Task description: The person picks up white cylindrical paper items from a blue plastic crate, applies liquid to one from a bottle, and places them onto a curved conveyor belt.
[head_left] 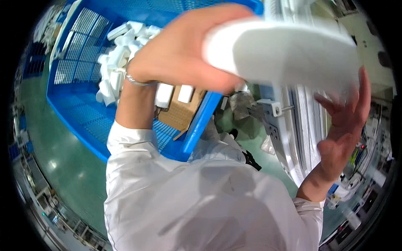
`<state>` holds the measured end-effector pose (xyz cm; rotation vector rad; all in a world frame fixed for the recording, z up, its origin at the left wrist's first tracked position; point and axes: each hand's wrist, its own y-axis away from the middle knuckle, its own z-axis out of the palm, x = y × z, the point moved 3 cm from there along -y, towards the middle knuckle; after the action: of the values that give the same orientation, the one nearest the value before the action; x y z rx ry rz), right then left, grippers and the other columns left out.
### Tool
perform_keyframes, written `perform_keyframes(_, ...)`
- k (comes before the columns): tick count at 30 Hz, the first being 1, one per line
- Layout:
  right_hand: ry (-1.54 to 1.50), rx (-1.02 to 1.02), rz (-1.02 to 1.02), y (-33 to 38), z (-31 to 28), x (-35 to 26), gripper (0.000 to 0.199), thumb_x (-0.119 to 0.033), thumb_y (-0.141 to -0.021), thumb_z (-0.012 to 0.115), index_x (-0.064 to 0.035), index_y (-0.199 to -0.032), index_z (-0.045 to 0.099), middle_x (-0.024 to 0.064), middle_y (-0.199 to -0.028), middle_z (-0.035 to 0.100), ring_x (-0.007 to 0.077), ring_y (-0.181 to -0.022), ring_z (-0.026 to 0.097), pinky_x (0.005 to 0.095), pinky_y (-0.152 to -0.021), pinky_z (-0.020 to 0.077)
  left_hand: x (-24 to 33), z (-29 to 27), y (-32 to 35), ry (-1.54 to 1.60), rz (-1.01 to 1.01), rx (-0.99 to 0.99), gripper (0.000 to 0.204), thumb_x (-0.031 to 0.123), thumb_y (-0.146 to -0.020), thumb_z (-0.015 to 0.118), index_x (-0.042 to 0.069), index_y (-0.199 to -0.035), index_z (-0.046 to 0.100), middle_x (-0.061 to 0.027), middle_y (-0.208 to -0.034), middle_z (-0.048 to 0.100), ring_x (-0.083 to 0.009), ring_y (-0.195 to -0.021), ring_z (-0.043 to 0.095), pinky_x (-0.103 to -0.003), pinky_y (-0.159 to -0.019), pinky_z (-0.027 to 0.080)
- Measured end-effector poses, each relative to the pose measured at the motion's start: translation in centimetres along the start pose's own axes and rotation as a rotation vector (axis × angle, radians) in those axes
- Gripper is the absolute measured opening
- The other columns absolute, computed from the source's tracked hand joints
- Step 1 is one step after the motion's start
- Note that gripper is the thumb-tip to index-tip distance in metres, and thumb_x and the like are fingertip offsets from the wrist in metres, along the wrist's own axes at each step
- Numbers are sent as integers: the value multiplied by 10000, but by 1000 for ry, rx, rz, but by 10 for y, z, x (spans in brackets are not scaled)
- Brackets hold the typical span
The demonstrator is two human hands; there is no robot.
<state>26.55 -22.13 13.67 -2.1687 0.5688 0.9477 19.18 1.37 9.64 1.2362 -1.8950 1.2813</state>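
Note:
A large, smooth white piece with rounded ends [289,54], smeared by motion, hangs high in front of me. My left hand [180,52] is closed around its left end, the thumb along the lower edge. At the piece's right end is my right hand [343,121], palm up and fingers spread; whether the fingertips touch it I cannot tell. Under my left forearm, a blue plastic crate [197,127] with slotted walls contains a heap of small white parts [113,75]. A sheet of brown cardboard [178,113] lies in it too, with white blocks on top.
Right of the crate runs a pale metal frame [293,142] with a bracket [270,108] jutting out. Clear plastic wrapping [243,104] lies between crate and frame. Green floor [58,138] stretches to the left. Benches with equipment [356,167] line the far right.

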Motion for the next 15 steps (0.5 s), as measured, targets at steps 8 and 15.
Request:
perform_keyframes(8,-226,401,387,34,-41,76,487,-271,-805,544,21,-1169,406,159,-1068,492,241,-946,498,344,-765,409,-145,-9,71,271,-429,312,530,423,-787,552,41,-1146,474,-92,-1110,514,-184,-1045,490,-301,-944,360)
perform_keyframes(15,-86,799,810,147,-123,126,607,-410,-794,540,4,-1205,369,139,-1163,435,247,-1072,432,399,-907,327,-335,138,288,-428,-1360,132,514,334,-559,743,-25,-896,597,-218,-954,577,-324,-897,555,-371,-795,436)
